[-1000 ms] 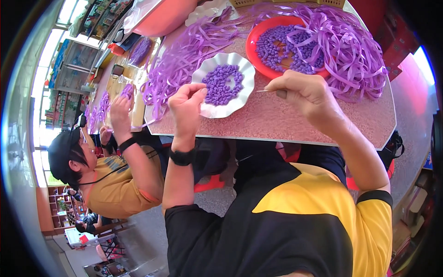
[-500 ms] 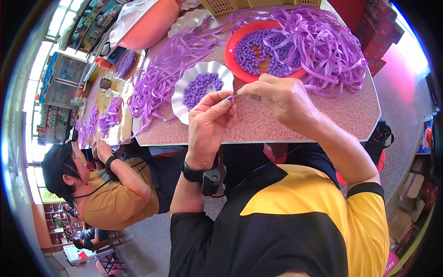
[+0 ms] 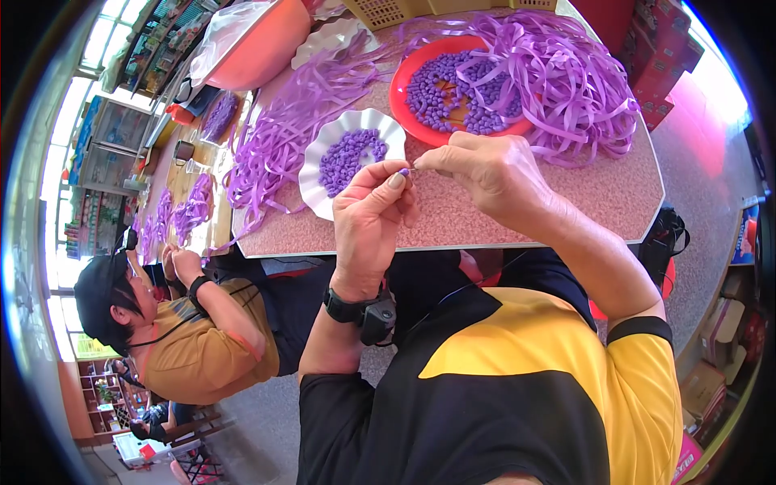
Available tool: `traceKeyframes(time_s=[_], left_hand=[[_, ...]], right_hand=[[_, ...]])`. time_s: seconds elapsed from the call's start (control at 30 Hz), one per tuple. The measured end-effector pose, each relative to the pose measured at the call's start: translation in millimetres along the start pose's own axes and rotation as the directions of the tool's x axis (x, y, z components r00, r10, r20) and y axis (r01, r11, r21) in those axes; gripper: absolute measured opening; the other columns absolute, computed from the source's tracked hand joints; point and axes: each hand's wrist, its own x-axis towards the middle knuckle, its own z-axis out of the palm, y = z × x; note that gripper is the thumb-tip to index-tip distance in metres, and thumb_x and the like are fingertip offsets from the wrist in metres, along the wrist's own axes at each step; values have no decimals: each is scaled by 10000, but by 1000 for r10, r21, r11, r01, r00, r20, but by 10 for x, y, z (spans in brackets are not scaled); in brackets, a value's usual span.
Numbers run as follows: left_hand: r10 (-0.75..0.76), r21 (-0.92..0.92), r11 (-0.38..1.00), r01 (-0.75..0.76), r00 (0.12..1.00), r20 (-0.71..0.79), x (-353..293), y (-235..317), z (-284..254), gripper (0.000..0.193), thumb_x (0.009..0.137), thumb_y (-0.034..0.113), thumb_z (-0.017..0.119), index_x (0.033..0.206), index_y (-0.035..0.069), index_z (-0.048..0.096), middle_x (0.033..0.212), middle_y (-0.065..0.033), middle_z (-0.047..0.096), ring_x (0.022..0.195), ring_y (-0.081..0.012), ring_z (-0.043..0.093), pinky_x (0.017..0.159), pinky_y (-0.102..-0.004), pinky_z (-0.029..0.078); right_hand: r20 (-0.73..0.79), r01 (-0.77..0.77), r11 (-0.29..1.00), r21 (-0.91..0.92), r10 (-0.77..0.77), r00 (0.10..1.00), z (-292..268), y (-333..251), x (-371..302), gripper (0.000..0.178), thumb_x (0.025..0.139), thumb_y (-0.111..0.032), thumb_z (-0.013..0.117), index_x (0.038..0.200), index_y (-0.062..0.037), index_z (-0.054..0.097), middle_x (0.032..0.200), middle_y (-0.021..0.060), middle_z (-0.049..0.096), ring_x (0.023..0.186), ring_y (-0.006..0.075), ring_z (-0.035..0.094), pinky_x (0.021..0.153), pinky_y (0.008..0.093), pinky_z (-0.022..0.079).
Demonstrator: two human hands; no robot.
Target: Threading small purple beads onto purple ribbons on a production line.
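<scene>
Between the thumb and forefinger of my left hand (image 3: 370,208) is a small purple bead (image 3: 403,172). Facing it, my right hand (image 3: 495,176) pinches a thin, needle-like piece (image 3: 413,168) whose tip meets the bead; its exact kind is too small to tell. Just beyond my left hand stands a white plate with a wavy rim (image 3: 314,183), holding many purple beads (image 3: 349,159). Past my right hand lies a round red tray (image 3: 402,103) with more purple beads, partly covered by a heap of purple ribbons (image 3: 570,89).
More purple ribbons (image 3: 283,137) spread over the table's left side. A pink basin (image 3: 263,56) lined with plastic and a yellow basket (image 3: 404,11) stand at the back. On my left a co-worker (image 3: 214,331) sits at another table with ribbons. Red boxes (image 3: 659,65) are stacked at right.
Both hands stay together at the bead, with my right fingers shifted very slightly. The view has moved a little; the plate and tray appear marginally further left.
</scene>
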Motion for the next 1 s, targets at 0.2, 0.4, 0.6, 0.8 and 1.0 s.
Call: traceKeyframes(time_s=[0.2, 0.4, 0.6, 0.8, 1.0], left_hand=[[-20, -90, 996, 23, 999, 34, -2, -68, -31, 185, 979, 87, 589, 1123, -24, 622, 934, -95, 673, 786, -159, 637, 585, -283, 480], [-57, -325, 937, 125, 976, 211, 4, -90, -60, 180, 1003, 103, 541, 1127, -10, 607, 978, -102, 626, 802, -183, 574, 565, -283, 444], [-45, -290, 951, 108, 975, 216, 39, -60, -32, 184, 1001, 117, 546, 1127, -3, 607, 968, -97, 614, 787, -183, 556, 561, -284, 440], [-94, -133, 985, 107, 991, 99, 328, 320, 164, 206, 983, 93, 563, 1148, -25, 597, 897, -89, 631, 743, -176, 608, 572, -296, 468], [20, 146, 988, -40, 990, 138, 1876, 995, 212, 151, 933, 59, 599, 1027, -55, 629, 814, -71, 620, 691, -162, 593, 598, -300, 495]], right_hand=[[-2, -4, 997, 77, 4, 1000, 21, -1, -1, 272, 826, 85, 605, 1042, -38, 716, 830, 104, 678, 762, 214, 691, 667, 300, 541], [-48, -102, 926, 365, 128, 991, 21, 48, 28, 160, 945, 64, 550, 1031, 36, 682, 905, 106, 693, 883, 135, 672, 800, 266, 557], [-18, -137, 915, 379, 155, 988, -29, 43, 52, 171, 939, 82, 535, 1030, 47, 675, 911, 110, 691, 869, 131, 666, 798, 259, 547], [-81, -123, 903, 411, 171, 982, -226, -5, 29, 193, 867, 127, 570, 997, 38, 682, 878, 109, 688, 818, 135, 662, 748, 265, 526], [-159, -205, 930, 307, 262, 952, -528, 260, -148, 214, 810, 139, 610, 961, 19, 702, 779, 71, 666, 679, 116, 617, 627, 240, 466]])
